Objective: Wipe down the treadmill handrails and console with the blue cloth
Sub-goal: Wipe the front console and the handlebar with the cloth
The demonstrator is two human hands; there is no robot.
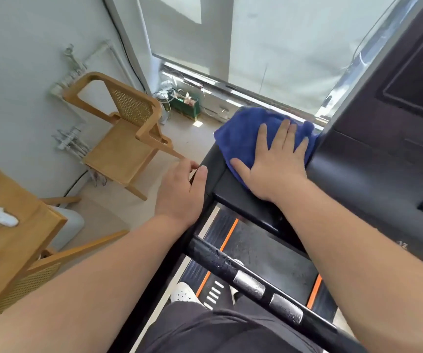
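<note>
At the left corner of a treadmill console (pixel 388 138), a person's right hand (pixel 274 169) lies flat on the blue cloth (pixel 243 133), fingers straight and spread, its grip apart, pressing the cloth down where the left handrail (pixel 214 159) meets the console. The cloth bunches beyond the fingertips and hides the corner beneath it. The left hand (pixel 182 194) rests at the handrail's outer edge, thumb touching the black surface; its fingers drop out of sight over the far side, so whether that grip is clamped on the rail cannot be told. The console runs off the right edge, and gold lettering on its dark panel is too blurred to read. A black crossbar (pixel 220 261) with two silver pads (pixel 249 284) spans the foreground, cutting across the orange-striped belt (pixel 263 256) and a white shoe (pixel 185 293). Beside the machine stand a wooden chair (pixel 129 138) with a cane back and a wooden tabletop (pixel 14 238), cropped at left, carrying white scraps (pixel 1 216) that cannot be identified.
</note>
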